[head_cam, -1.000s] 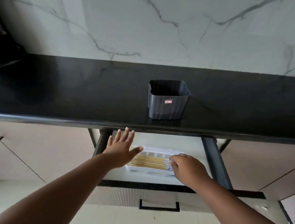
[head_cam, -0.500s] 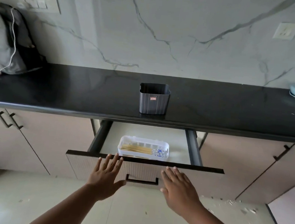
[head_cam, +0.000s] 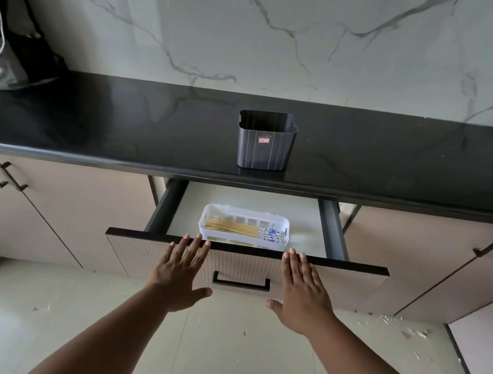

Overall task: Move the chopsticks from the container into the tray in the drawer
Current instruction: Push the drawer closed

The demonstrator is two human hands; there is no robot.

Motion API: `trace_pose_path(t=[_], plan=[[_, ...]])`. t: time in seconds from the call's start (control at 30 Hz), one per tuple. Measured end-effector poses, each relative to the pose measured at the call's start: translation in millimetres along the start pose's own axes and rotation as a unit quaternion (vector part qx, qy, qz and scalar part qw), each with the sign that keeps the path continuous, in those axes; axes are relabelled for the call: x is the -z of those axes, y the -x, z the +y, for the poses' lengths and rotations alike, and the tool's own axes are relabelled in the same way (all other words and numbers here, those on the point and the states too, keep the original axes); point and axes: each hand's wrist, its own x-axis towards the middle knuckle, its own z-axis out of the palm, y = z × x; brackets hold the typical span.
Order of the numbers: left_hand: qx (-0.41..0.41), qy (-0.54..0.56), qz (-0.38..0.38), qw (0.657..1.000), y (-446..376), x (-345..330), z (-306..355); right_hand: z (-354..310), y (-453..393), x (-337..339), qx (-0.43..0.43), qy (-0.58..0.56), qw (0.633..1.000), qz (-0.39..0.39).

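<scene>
chopsticks (head_cam: pixel 235 228) lie in tray (head_cam: pixel 208 213); container (head_cam: pixel 263 151) empty

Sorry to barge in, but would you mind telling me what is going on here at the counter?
A person has both hands flat against the front of an open drawer, the left hand and right hand on either side of its handle, holding nothing. The chopsticks lie in the white tray inside the drawer. The dark container stands on the counter, and no chopsticks show at its rim.
</scene>
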Motion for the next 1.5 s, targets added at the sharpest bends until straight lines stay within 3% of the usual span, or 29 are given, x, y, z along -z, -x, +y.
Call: trace_pose_path(t=[0.2,0.47,0.57,0.67,0.8,0.87,0.93,1.1,1.17,1.23,1.3,1.4,1.5], plan=[[-0.012,-0.006,0.007,1.000,-40.8,8.9,-10.8,7.6,-40.2,12.8,-0.019,0.001,1.000,-0.017],[-0.062,-0.129,0.018,0.990,-110.2,24.2,-30.9,8.9,-107.6,33.5,-0.065,0.057,0.996,-0.011],[-0.082,-0.172,0.041,0.981,-135.3,32.1,-42.8,13.3,-131.6,35.5,-0.077,0.067,0.995,0.004],[-0.119,-0.221,0.066,0.966,-156.0,37.2,-49.8,13.6,-137.3,32.7,-0.045,0.061,0.995,0.072],[-0.139,-0.233,0.076,0.959,-184.8,30.9,-69.2,14.3,-144.5,28.9,-0.048,0.060,0.997,0.007],[-0.177,-0.204,0.126,0.955,-194.7,26.2,-78.0,19.7,-154.4,28.3,-0.058,0.046,0.997,-0.010],[-0.208,-0.153,0.092,0.962,-198.3,30.9,-81.5,28.1,-168.6,22.1,-0.063,0.052,0.996,-0.029],[-0.305,-0.152,0.185,0.922,-205.9,28.8,-99.9,23.9,-182.2,33.5,-0.048,-0.027,0.990,-0.130],[-0.287,-0.086,0.233,0.925,-215.4,44.8,-97.6,25.7,-194.0,64.1,-0.065,-0.109,0.968,-0.216],[-0.204,0.107,0.290,0.929,-233.0,72.6,-87.7,39.3,-207.8,108.6,-0.097,-0.191,0.943,-0.254],[-0.073,0.342,0.317,0.882,-251.7,111.8,-69.2,61.6,-220.9,151.2,-0.124,-0.306,0.913,-0.240],[0.066,0.585,0.290,0.754,-277.2,160.1,-39.6,94.6,-242.2,187.8,-0.172,-0.513,0.835,-0.098],[0.084,0.707,0.203,0.672,-295.0,191.3,-15.1,104.0,-271.6,195.3,-0.176,-0.624,0.753,0.108]])
